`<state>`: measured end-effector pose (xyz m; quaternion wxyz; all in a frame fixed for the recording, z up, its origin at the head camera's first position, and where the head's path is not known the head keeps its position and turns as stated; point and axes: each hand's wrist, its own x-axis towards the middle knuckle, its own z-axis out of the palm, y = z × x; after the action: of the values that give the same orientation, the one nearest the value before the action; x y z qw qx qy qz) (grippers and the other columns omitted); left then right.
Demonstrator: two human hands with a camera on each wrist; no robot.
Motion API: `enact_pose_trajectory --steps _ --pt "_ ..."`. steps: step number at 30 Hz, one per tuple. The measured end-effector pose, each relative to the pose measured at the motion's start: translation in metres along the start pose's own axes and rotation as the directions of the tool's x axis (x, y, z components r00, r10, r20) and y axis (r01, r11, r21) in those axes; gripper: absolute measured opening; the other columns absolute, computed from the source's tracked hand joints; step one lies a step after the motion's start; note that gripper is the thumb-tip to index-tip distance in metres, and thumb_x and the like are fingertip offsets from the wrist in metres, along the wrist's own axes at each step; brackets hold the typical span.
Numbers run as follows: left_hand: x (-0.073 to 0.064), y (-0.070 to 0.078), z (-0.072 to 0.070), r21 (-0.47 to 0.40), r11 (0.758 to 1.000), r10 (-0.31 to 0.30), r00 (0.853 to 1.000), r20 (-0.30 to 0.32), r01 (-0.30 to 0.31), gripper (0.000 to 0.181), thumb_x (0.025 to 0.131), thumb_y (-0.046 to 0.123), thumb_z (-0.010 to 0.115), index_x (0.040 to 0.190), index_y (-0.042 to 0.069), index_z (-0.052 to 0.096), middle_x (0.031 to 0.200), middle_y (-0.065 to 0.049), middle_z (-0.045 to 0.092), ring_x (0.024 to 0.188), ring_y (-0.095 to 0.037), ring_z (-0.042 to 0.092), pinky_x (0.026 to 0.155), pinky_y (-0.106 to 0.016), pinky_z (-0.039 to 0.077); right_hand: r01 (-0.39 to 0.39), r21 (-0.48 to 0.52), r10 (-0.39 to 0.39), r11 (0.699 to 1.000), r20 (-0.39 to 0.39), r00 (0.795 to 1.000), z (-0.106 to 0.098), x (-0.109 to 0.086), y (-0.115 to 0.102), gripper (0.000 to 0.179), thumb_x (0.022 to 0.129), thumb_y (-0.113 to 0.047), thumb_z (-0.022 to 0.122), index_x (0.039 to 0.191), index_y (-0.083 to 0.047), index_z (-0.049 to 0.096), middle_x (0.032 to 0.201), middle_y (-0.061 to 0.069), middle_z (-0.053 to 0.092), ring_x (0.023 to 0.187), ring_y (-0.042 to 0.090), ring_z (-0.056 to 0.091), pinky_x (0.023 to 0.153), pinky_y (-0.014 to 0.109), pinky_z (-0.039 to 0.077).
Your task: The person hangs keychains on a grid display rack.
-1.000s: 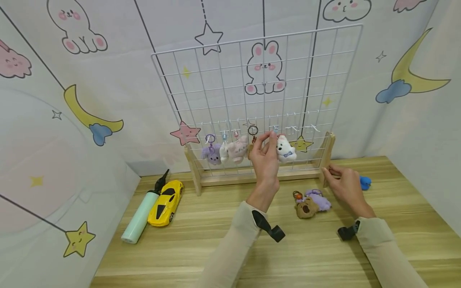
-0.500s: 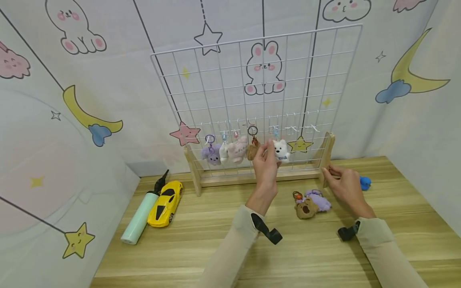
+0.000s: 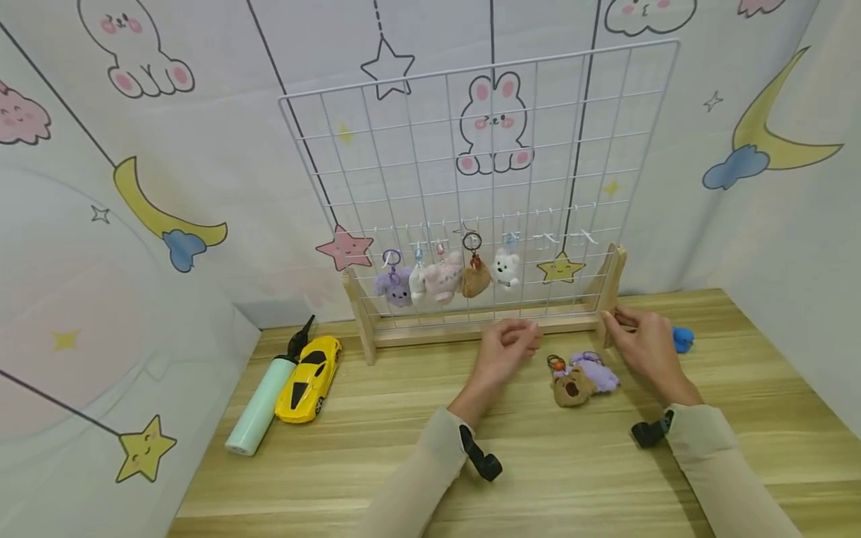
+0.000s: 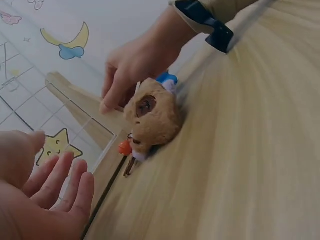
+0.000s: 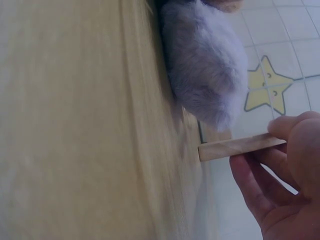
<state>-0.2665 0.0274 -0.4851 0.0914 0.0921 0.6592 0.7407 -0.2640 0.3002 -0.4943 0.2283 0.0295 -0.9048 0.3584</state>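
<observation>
My left hand [image 3: 501,355], its fingers loosely bent and holding nothing, hovers over the table in front of the stand's wooden base. My right hand [image 3: 649,347] pinches the right wooden leg [image 5: 240,146] of the stand between thumb and fingers. A white dog plush keychain [image 3: 506,269] hangs from a hook on the white wire grid [image 3: 447,183]. Left of it hang a brown plush keychain [image 3: 475,279], a pale pink one [image 3: 444,279], a narrow white one and a purple one [image 3: 394,288]. Between my hands lie a brown plush keychain [image 4: 155,120] and a lilac one [image 5: 205,60].
White hooks [image 3: 584,236] without keychains stick out at the grid's right. A yellow toy car [image 3: 311,379] and a mint-green hand pump [image 3: 261,411] lie on the left of the wooden table [image 3: 377,463]. Something small and blue [image 3: 683,340] sits behind my right hand.
My left hand has let go of the white dog keychain, which now hangs freely, and has come down and back toward the table. The right hand stays on the leg.
</observation>
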Motion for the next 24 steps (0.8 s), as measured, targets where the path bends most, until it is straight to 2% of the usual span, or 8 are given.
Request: enact_pose_trajectory --steps 4,7,9,13,15,18,22,24 --pt "-0.008 -0.01 0.001 0.217 0.975 0.028 0.996 0.087 -0.047 0.027 0.107 0.021 0.072 0.128 0.004 0.075 0.117 -0.016 0.08 0.099 -0.016 0.077 0.089 -0.028 0.064 0.005 0.001 -0.005 1.0 -0.002 1.0 0.0 0.0 0.0 0.045 0.108 -0.031 0.068 0.133 0.005 0.073 0.117 0.026 0.077 0.106 0.047 0.077 0.088 0.064 0.06" --pt "-0.012 -0.013 0.003 0.401 0.908 0.06 0.986 0.155 -0.118 0.026 0.106 0.013 0.071 0.131 0.005 0.075 0.117 -0.013 0.079 0.095 -0.009 0.075 0.083 -0.02 0.06 0.004 -0.002 -0.004 1.0 0.0 1.0 0.0 0.0 0.0 0.044 0.108 -0.032 0.068 0.133 0.005 0.074 0.117 0.026 0.077 0.106 0.047 0.077 0.088 0.064 0.059" --pt "-0.013 -0.013 0.006 0.523 0.833 0.082 0.975 0.206 -0.18 0.029 0.105 0.006 0.07 0.133 0.007 0.074 0.116 -0.012 0.078 0.091 -0.008 0.073 0.079 -0.017 0.057 0.005 -0.005 -0.005 1.0 -0.002 1.0 0.001 0.0 0.0 0.044 0.108 -0.032 0.068 0.133 0.005 0.074 0.116 0.026 0.078 0.106 0.046 0.077 0.088 0.064 0.059" --pt "-0.013 -0.012 0.01 0.722 0.638 0.084 0.957 0.279 -0.267 0.034 0.101 0.004 0.072 0.133 0.014 0.077 0.104 -0.005 0.075 0.09 -0.006 0.063 0.074 -0.015 0.048 0.01 -0.003 -0.01 1.0 -0.01 1.0 0.002 0.0 0.0 0.041 0.108 -0.03 0.069 0.131 0.003 0.076 0.115 0.025 0.078 0.105 0.046 0.077 0.088 0.063 0.059" --pt "-0.013 -0.011 0.012 0.773 0.568 0.083 0.955 0.286 -0.281 0.032 0.1 0.007 0.075 0.129 0.016 0.08 0.089 0.0 0.069 0.09 -0.007 0.057 0.073 -0.015 0.044 0.008 0.002 -0.008 1.0 -0.007 1.0 0.002 0.0 0.0 0.041 0.108 -0.031 0.069 0.131 0.003 0.076 0.115 0.025 0.078 0.106 0.046 0.077 0.088 0.063 0.059" --pt "-0.013 -0.012 0.014 0.801 0.535 0.095 0.961 0.26 -0.27 0.019 0.098 0.013 0.08 0.116 0.016 0.085 0.081 0.002 0.064 0.089 -0.006 0.053 0.072 -0.015 0.04 -0.004 0.002 0.004 1.0 -0.002 1.0 0.002 0.0 0.0 0.043 0.108 -0.032 0.069 0.132 0.003 0.075 0.116 0.025 0.078 0.108 0.046 0.077 0.088 0.063 0.059" --pt "-0.014 -0.015 0.013 0.784 0.562 0.132 0.965 0.229 -0.263 0.002 0.096 0.016 0.085 0.096 0.015 0.086 0.091 -0.001 0.069 0.082 -0.004 0.052 0.072 -0.015 0.041 -0.018 -0.007 0.018 1.0 0.0 1.0 0.0 0.0 0.0 0.045 0.108 -0.033 0.069 0.133 0.004 0.074 0.117 0.025 0.078 0.109 0.045 0.076 0.089 0.063 0.06" --pt "-0.013 -0.015 0.012 0.772 0.579 0.135 0.965 0.227 -0.263 0.005 0.096 0.016 0.085 0.092 0.014 0.085 0.095 -0.002 0.07 0.084 -0.005 0.055 0.074 -0.015 0.042 -0.019 -0.01 0.019 1.0 0.002 1.0 0.0 0.0 0.0 0.044 0.108 -0.033 0.069 0.132 0.003 0.075 0.116 0.024 0.078 0.109 0.045 0.076 0.087 0.059 0.061"
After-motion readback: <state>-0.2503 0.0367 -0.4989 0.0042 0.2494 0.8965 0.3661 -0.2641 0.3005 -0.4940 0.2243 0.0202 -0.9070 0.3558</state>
